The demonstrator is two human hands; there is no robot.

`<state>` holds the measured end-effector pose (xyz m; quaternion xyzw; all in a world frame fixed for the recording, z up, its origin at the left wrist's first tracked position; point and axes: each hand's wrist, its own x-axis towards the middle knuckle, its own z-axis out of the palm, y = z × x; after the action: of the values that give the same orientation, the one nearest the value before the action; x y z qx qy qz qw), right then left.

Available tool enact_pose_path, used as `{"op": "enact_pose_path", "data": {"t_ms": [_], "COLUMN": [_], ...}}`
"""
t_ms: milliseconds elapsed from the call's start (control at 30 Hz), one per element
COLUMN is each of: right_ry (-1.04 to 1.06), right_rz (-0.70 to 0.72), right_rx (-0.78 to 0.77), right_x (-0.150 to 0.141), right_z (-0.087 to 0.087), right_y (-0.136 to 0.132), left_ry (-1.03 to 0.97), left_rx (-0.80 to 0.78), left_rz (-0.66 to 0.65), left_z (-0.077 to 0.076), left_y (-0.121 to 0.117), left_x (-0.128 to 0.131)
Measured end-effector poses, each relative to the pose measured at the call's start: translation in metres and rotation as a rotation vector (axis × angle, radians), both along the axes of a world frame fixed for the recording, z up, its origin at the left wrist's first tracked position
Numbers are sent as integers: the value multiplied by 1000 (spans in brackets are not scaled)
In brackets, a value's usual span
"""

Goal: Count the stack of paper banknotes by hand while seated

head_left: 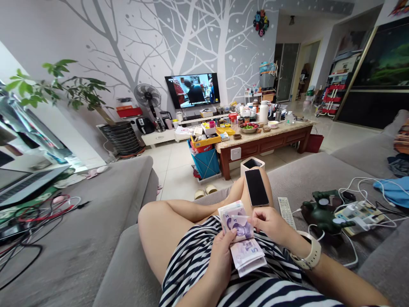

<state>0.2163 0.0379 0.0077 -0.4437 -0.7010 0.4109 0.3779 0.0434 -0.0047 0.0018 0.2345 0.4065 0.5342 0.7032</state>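
A stack of purple banknotes [247, 252] marked with a 5 lies over my lap, gripped near its middle by my left hand [222, 251], the thumb across the front. My right hand [268, 224] pinches the upper right corner of the top note, which is lifted and folded toward the left. More notes show their edges behind it at the top. Beyond the notes, a smartphone [256, 187] with a dark screen rests on my leg. A pale watch [308, 251] is on my right wrist. My right palm is turned away from view.
On the sofa to the right are a remote control [286, 212], a dark green figure-shaped object [322, 211] and a power strip [361, 216] with white cables. Tangled cables [41, 226] and a laptop [28, 183] lie left. A cluttered coffee table [265, 147] stands ahead.
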Motion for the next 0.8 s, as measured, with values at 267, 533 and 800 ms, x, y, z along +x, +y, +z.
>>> {"op": "enact_pose_path", "data": {"t_ms": [267, 533, 800], "right_ry": [-18, -10, 27], "right_rz": [-29, -22, 52], "right_rx": [29, 28, 45], "right_x": [-2, -1, -2], "right_z": [1, 0, 10], "right_y": [-3, -2, -10], "left_ry": [-26, 4, -23], "left_rx": [1, 37, 37], "left_rz": [-6, -20, 0], "left_z": [-7, -14, -11], "left_y": [2, 7, 8], "left_x": [-1, -3, -1]}}
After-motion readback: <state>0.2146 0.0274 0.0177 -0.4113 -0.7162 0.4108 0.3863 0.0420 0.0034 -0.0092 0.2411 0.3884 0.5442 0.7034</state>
